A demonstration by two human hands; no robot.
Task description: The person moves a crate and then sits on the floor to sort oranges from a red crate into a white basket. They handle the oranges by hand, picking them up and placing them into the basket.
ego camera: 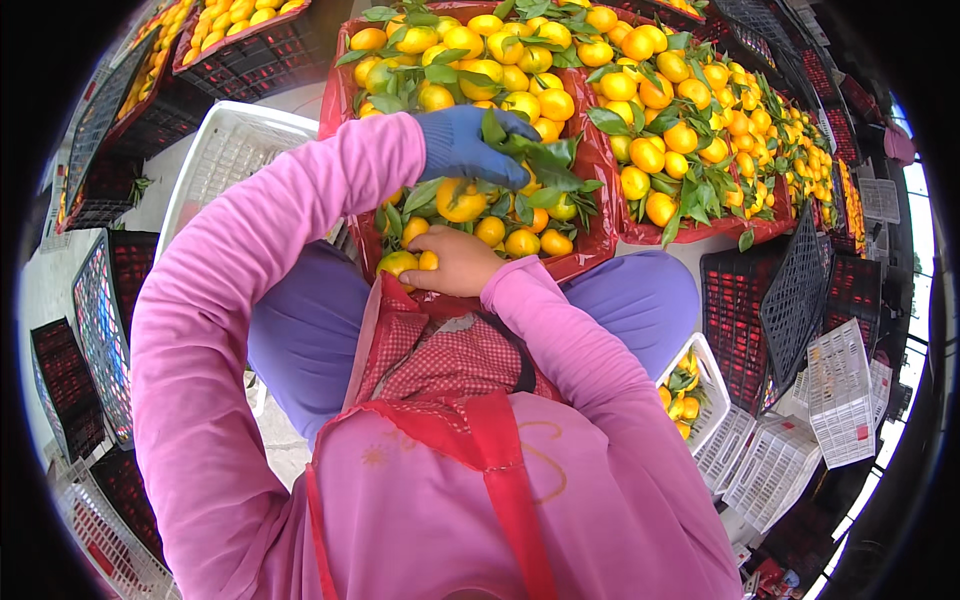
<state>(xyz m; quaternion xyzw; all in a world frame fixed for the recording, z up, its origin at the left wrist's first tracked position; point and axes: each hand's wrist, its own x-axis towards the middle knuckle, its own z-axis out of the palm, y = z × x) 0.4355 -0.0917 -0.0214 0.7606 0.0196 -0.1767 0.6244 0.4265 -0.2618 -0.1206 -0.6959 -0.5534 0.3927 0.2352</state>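
My left hand [480,146], in a blue knitted glove, is over a red-lined crate [607,244] of orange-yellow mandarins [461,201] with green leaves. Its fingers and thumb close around a leafy sprig [555,166]; whether fruit sits inside the grip is hidden. Below it, at the crate's near edge, my bare right hand [454,262] has its thumb and fingers around a small mandarin [428,260]. A greener mandarin [397,262] lies right beside those fingertips. The near crate stands between my knees, against a red checked apron [450,360].
More red-lined crates of leafy mandarins [681,137] run off to the right. A white plastic crate [225,150] stands at my left, and a white basket [716,375] with mandarins by my right knee. Black crates [739,322] and stacked white crates [772,465] stand farther right; black crates [255,64] also stand left.
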